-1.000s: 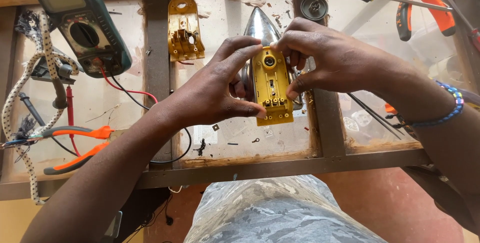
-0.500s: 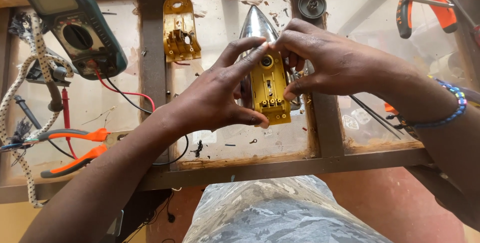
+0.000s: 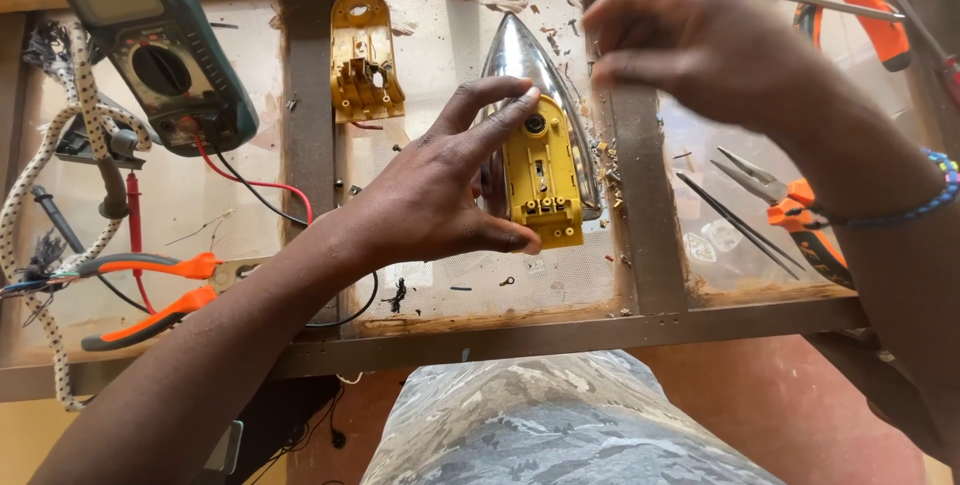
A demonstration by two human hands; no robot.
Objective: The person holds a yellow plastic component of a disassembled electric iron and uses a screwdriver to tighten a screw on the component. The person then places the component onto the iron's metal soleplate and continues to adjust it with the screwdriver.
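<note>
On the bench (image 3: 470,330), near its middle, lies the iron (image 3: 545,160), its shiny soleplate under a yellow body. Left hand (image 3: 440,195) grips the iron's side, fingers spread along it. Right hand (image 3: 690,40) hovers above, blurred, fingers loosely curled, holding nothing visible. One yellow cover (image 3: 365,60) lies beside one multimeter (image 3: 150,50). Three orange pliers are scattered around.

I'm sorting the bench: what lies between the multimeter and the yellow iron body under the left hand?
In the head view, a loose yellow plastic cover lies between the multimeter and the yellow iron body, beyond a wooden slat.
</note>
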